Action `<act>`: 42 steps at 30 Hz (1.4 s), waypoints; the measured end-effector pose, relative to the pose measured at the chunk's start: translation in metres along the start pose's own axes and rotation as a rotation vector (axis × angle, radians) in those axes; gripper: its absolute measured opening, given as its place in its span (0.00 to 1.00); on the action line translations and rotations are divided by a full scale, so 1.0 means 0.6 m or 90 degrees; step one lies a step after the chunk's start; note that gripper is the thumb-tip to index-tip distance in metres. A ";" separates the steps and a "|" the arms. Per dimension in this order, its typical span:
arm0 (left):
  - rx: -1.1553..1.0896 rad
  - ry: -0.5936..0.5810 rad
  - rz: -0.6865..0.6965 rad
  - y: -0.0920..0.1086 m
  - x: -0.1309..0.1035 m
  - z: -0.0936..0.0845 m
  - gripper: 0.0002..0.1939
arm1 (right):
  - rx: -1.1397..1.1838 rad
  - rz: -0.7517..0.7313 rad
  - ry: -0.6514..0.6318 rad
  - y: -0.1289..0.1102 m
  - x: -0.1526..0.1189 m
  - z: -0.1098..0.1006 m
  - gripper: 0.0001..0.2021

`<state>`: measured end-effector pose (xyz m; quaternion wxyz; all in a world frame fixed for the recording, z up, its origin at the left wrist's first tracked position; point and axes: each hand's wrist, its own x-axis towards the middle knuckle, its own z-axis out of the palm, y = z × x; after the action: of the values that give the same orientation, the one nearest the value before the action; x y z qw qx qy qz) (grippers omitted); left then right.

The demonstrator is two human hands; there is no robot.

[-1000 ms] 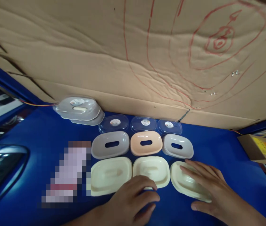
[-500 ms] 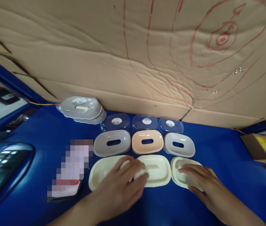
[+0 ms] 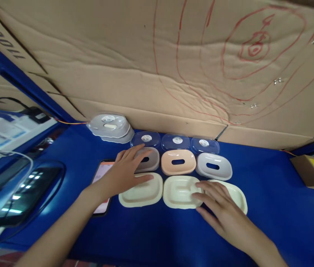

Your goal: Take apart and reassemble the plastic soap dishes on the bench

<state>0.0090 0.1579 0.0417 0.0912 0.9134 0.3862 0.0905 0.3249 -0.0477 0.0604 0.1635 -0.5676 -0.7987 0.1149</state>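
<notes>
Left hand (image 3: 126,169) moved to gray dish (image 3: 154,158), right hand (image 3: 221,204) over cream trays (image 3: 177,189)

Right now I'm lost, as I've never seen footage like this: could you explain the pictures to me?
There is no machine here: a person works with bare hands, seen from one camera worn on the head, looking forward and down. On the blue surface stand three cream dishes nearest, then two grey slotted dishes with a peach one between them, then three clear lids. The left hand spreads over the left grey dish, near a phone; the right hand is over the middle and right cream dishes. Neither visibly lifts anything; whether the fingertips touch, I can't tell.
</notes>
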 end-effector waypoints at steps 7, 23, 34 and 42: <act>-0.036 0.005 -0.036 -0.017 0.027 -0.006 0.36 | -0.016 -0.091 -0.028 -0.021 0.016 0.040 0.16; -0.066 0.042 0.020 0.062 -0.103 0.002 0.40 | -0.013 -0.064 -0.044 -0.021 0.018 0.049 0.16; -0.026 0.033 0.058 0.059 -0.105 0.011 0.42 | -0.024 -0.058 -0.014 -0.017 0.012 0.059 0.23; 0.011 0.008 -0.015 -0.021 0.102 -0.026 0.38 | -0.006 -0.072 0.011 -0.013 0.019 0.052 0.13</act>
<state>0.0388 0.2125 0.0595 0.0818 0.9091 0.3981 0.0918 0.3025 -0.0394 0.0359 0.1740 -0.5232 -0.8286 0.0971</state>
